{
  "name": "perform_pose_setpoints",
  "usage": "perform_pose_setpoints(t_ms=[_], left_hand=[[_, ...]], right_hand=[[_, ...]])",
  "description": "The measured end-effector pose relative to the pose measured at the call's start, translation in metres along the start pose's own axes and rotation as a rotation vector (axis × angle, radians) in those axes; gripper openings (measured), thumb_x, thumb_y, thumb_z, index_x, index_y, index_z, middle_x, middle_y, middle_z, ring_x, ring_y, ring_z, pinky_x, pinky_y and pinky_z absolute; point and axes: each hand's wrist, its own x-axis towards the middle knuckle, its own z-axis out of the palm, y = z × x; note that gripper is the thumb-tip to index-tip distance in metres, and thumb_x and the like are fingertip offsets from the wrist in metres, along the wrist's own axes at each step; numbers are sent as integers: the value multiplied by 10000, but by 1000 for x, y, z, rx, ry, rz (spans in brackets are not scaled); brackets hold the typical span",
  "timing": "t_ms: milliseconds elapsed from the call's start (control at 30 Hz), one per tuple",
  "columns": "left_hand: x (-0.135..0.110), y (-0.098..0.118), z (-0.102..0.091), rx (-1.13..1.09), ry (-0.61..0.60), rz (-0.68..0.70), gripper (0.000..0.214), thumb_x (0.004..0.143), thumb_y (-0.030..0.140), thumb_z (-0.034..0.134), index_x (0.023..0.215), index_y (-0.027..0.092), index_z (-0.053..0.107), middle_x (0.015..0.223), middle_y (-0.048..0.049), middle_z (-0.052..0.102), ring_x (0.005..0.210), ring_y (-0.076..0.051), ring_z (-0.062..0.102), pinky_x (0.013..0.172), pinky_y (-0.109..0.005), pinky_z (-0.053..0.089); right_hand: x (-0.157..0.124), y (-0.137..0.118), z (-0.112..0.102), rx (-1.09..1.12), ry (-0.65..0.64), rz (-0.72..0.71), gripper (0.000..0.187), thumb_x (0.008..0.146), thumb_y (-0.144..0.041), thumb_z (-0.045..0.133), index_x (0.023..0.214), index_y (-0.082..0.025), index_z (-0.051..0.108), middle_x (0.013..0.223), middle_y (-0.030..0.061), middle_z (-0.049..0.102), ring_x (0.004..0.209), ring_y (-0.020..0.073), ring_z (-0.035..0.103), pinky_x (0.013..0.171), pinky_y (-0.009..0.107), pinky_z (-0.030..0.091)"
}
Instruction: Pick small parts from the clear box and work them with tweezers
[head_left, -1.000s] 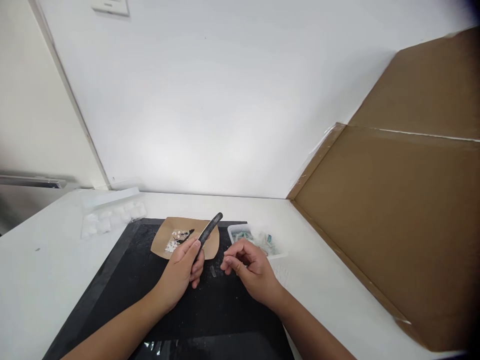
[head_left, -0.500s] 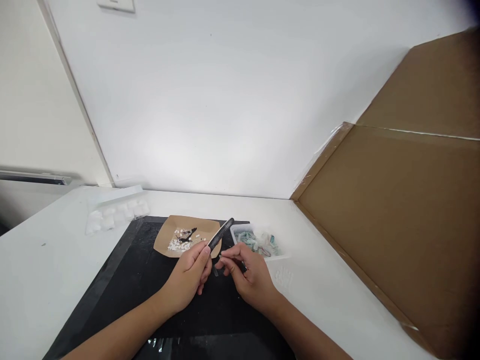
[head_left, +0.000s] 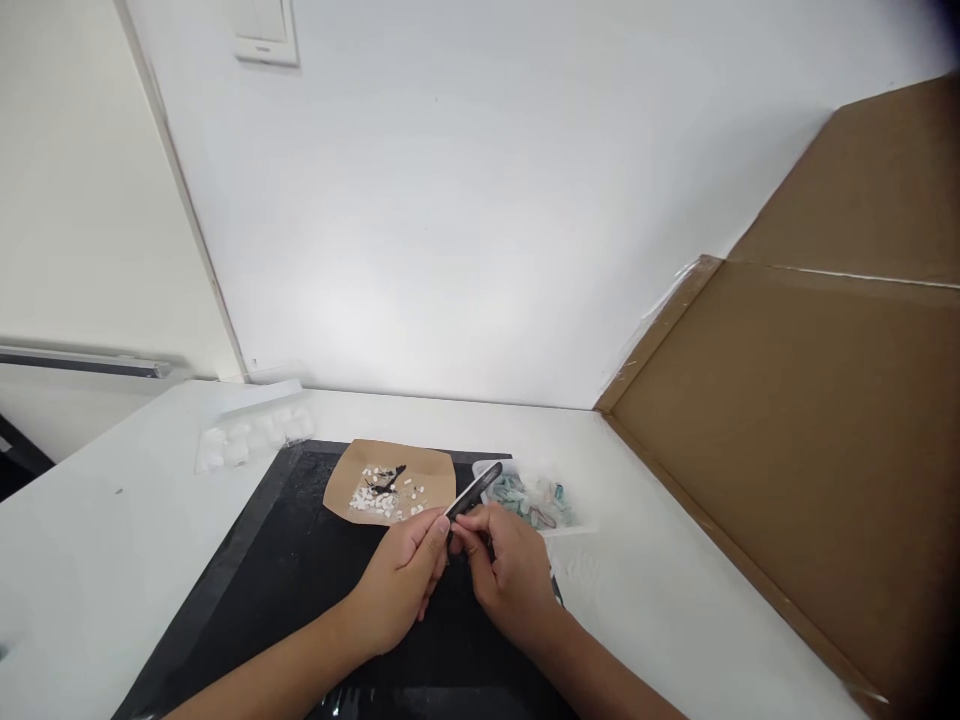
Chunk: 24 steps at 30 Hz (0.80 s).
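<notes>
A slim, flat black nail file (head_left: 478, 488) with a pale edge and rounded tip slants up and to the right. My left hand (head_left: 405, 578) is closed round its lower end, thumb on top. Right beside it, my right hand (head_left: 511, 572) is closed in a pinch, its fingertips at the near side of the file. Whatever small thing those fingertips hold is too hidden to name. Beyond my left hand lies a brown paper sheet (head_left: 341, 490) with turned-up edges, bearing small white pieces (head_left: 375, 499) and thin black scraps (head_left: 390, 480).
A black mat (head_left: 300, 590) covers part of the white table (head_left: 90, 580). Behind my right hand stands a white tray (head_left: 577, 530) of crumpled greenish and clear plastic bits (head_left: 525, 500). A clear case with white contents (head_left: 255, 435) lies back left. Cardboard panels (head_left: 810, 420) rise at right.
My right hand has closed in on the left, its fingertips now against the file. The view has shifted a little, so everything sits slightly lower and further right.
</notes>
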Motion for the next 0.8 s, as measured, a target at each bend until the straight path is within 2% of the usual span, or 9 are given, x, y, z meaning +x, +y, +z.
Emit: perform_pose_setpoints(t_ms=[133, 300, 500, 667, 800], left_hand=[[1, 0, 3, -40, 4, -45, 475, 1011, 626, 447, 888, 183, 563, 516, 109, 362, 328, -52, 274, 289, -150, 300], [0, 3, 5, -97, 32, -82, 506, 991, 658, 463, 836, 184, 548, 489, 104, 371, 309, -49, 287, 283, -145, 268], [-3, 9, 5, -268, -10, -91, 536, 961, 694, 483, 872, 173, 572, 535, 108, 342, 343, -34, 212, 292, -147, 315], [-3, 6, 6, -324, 37, -100, 560, 912, 728, 540, 778, 185, 520, 523, 108, 348, 342, -24, 191, 274, -143, 300], [-4, 11, 5, -339, 18, -107, 538, 916, 711, 548, 848, 178, 558, 528, 114, 339, 341, -27, 197, 274, -139, 300]], right_hand=[[-1, 2, 4, -31, 50, -34, 87, 1027, -211, 550, 946, -230, 572, 764, -15, 700, 678, 166, 635, 668, 297, 421], [1, 0, 6, -66, 52, -102, 120, 1021, -176, 541, 914, -225, 563, 746, -20, 684, 648, 155, 617, 650, 296, 403], [6, -4, 3, -64, 113, -128, 96, 1012, -162, 564, 936, -222, 571, 712, -28, 667, 618, 145, 614, 648, 289, 416], [5, -7, 6, -95, 110, -209, 140, 1015, -138, 528, 911, -228, 555, 701, -27, 664, 592, 147, 597, 634, 294, 409], [7, -6, 6, -124, 138, -131, 124, 1016, -176, 547, 903, -225, 565, 688, -27, 659, 605, 154, 607, 646, 300, 414]])
